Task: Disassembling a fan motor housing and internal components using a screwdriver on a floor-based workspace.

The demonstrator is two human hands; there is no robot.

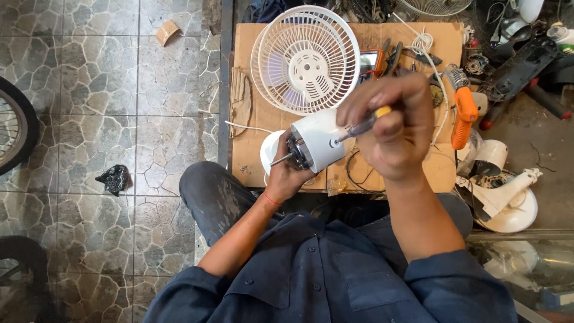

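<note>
My left hand grips a white fan motor housing from below, its metal shaft pointing left. My right hand is closed on a screwdriver with a yellow and dark handle; its tip rests against the side of the housing. Both are held over a sheet of cardboard on a low bench. A white round fan grille lies on the cardboard just behind the housing.
An orange soldering gun, pliers, white wire and an orange meter lie at the back right. White fan parts sit on the right. Stone-tile floor is on the left with a black scrap and a wheel.
</note>
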